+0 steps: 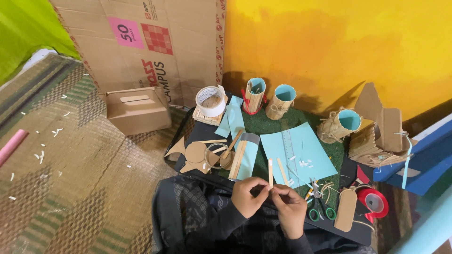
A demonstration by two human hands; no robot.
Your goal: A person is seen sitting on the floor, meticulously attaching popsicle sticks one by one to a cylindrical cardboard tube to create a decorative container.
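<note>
My left hand (pixel 248 195) and my right hand (pixel 290 207) meet in front of me, both pinching the lower end of a thin wooden stick (pixel 270 172) that stands upright between the fingertips. Just beyond the hands lies a light blue paper sheet (pixel 301 150) with a clear ruler (pixel 287 148) and another wooden stick (pixel 282 171) on it. To the left is a blue paper roll (pixel 248 155) partly covered with wooden sticks. Green-handled scissors (pixel 320 207) lie right of my right hand.
Three stick-clad cups with blue lining (pixel 255 94) (pixel 281 100) (pixel 340 123) stand on the green mat (pixel 278 123). A white tape roll (pixel 211 100), a cardboard box (pixel 137 111), brown cardboard cutouts (pixel 194 154), red tape (pixel 374 202) and a cardboard tag (pixel 347 209) lie around. A woven floor mat (pixel 70 178) spreads left.
</note>
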